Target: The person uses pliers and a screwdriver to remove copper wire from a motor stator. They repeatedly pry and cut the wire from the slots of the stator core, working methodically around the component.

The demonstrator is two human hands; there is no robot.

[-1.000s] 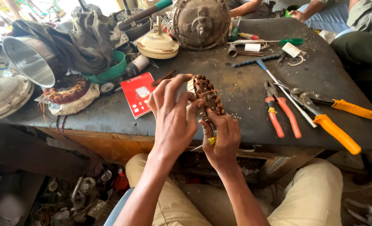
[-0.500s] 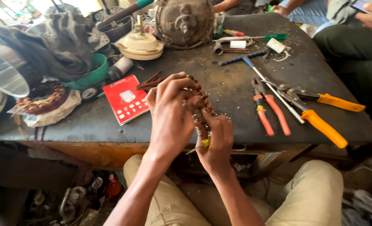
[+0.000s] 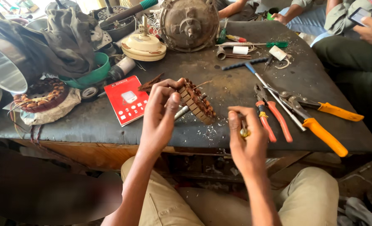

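My left hand (image 3: 160, 113) grips a round motor stator (image 3: 196, 101) with copper windings, holding it tilted over the dark workbench (image 3: 110, 125) near its front edge. A thin metal rod pokes out under the stator beside my left palm. My right hand (image 3: 246, 140) is a little to the right of the stator, apart from it, with its fingers closed on a small tool with a yellow handle (image 3: 244, 132). Small metal chips lie on the bench below the stator.
Red-handled pliers (image 3: 271, 115), orange-handled snips (image 3: 319, 125) and a blue-handled tool (image 3: 253, 69) lie at the right. A red booklet (image 3: 127, 100), a green bowl (image 3: 94, 73), another wound stator (image 3: 41, 94), a cream fan part (image 3: 144, 44) and a motor housing (image 3: 189, 23) stand around. Other people sit at the far side.
My right hand has pulled away from the stator to the right with the small tool. My left hand still holds the stator, now turned more toward the right.
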